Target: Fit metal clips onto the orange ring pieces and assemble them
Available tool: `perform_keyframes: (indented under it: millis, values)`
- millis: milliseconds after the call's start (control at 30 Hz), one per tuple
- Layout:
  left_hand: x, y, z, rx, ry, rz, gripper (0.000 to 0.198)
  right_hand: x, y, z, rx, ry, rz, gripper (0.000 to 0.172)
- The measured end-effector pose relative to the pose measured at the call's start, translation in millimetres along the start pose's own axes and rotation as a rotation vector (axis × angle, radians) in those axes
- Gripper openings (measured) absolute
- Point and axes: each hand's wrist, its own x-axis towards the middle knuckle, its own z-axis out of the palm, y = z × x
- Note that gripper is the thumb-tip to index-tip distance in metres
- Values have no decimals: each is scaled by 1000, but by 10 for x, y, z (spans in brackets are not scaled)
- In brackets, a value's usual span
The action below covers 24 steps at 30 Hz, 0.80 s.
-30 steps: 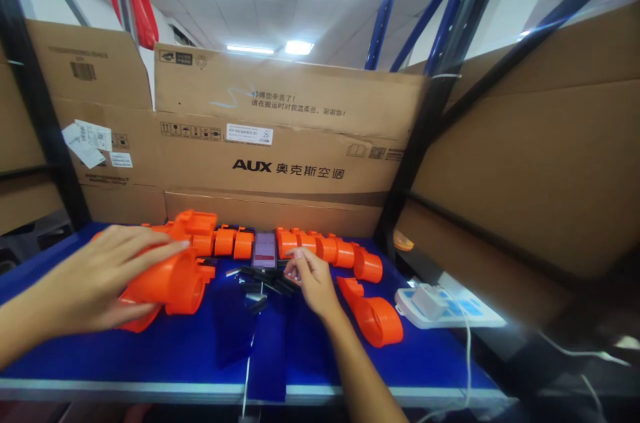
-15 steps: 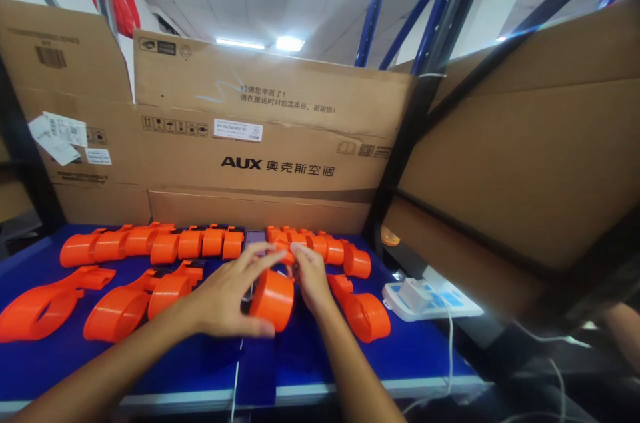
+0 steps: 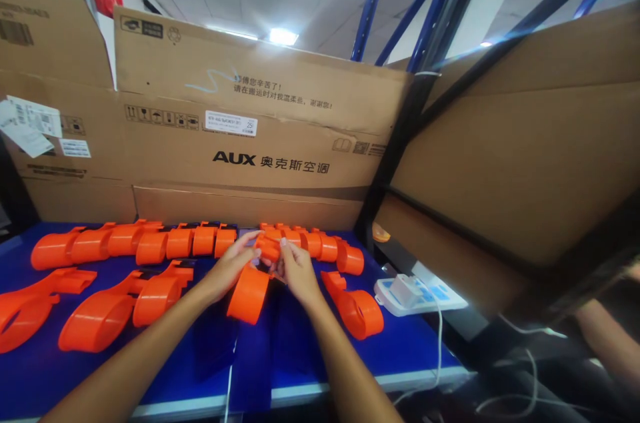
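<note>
Between my hands, above the middle of the blue table, is an orange looped strap (image 3: 249, 294), its round loop hanging low and its narrower end up at my fingertips. My left hand (image 3: 233, 268) grips that upper end from the left, fingers curled behind it. From the right, my right hand (image 3: 299, 268) pinches the same end with thumb and fingers. A small dark part shows by the right fingertips, too blurred to name. Closest on the right lies another orange looped strap (image 3: 364, 313), and an orange loop (image 3: 157, 299) lies to the left.
Several orange loops (image 3: 90, 244) line the back of the blue table (image 3: 180, 369), with more at front left. A white power strip (image 3: 425, 296) with a cable sits at the right edge. Cardboard (image 3: 250, 199) and a dark post (image 3: 387, 163) stand behind. Another person's arm (image 3: 607, 343) shows far right.
My left hand has gone from spread fingers beside the loop to gripping the strap's upper end. The loop has shifted left and tilted. The view has moved slightly.
</note>
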Motion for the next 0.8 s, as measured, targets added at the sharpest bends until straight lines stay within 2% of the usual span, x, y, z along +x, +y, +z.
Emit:
perform_keyframes:
  millis: [67, 100, 200, 267, 500, 633, 800]
  values:
    - [-16, -12, -74, 16, 56, 26, 69, 96, -54, -46, -115, -56, -50, 62]
    - [-25, -7, -106, 21, 88, 33, 68, 163, -89, -82, -211, -75, -85, 57]
    - [-52, 31, -170, 9, 160, 43, 67, 368, -181, -188, -663, -183, -153, 27]
    - [-67, 47, -189, -6, 195, 62, 69, 448, -193, -218, -967, -312, -78, 18]
    - [-82, -33, -217, -41, 267, 110, 73, 331, -13, -178, -1098, -428, 49, 2]
    - [-82, -71, -221, -56, 290, 111, 71, 257, 7, -189, -1133, -468, 63, 11]
    - [-90, -84, -205, -103, 289, 104, 72, 219, -13, -177, -1143, -478, 71, 6]
